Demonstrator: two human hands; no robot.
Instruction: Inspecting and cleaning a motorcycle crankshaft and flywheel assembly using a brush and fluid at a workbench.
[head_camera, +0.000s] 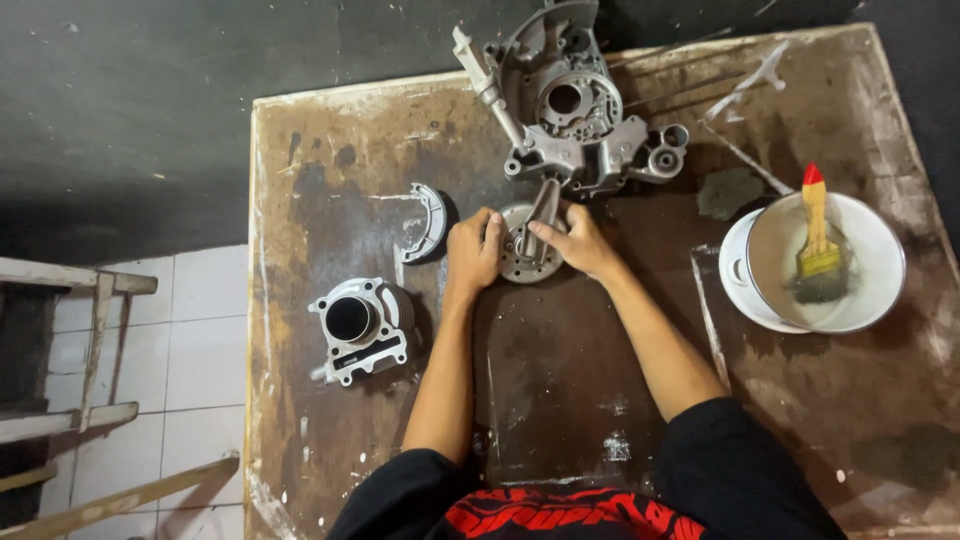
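A round metal disc part (522, 250) with a rod-like piece (541, 215) standing across it lies near the middle of the stained wooden bench (570, 400), just below a large grey engine casing (575, 105); the left hand (473, 250) is curled around the disc's left edge, gripping it, so that edge is hidden; the right hand (580, 243) pinches the rod with fingertips on its lower part, and its palm covers the disc's right side; how rod and disc join is hard to make out; left of the hands lie a curved brake shoe (430, 222) and a finned cylinder block (360, 325); at the right a white bucket (880, 262) holds a paintbrush (818, 245), its bristles dim; the casing's top is cut off
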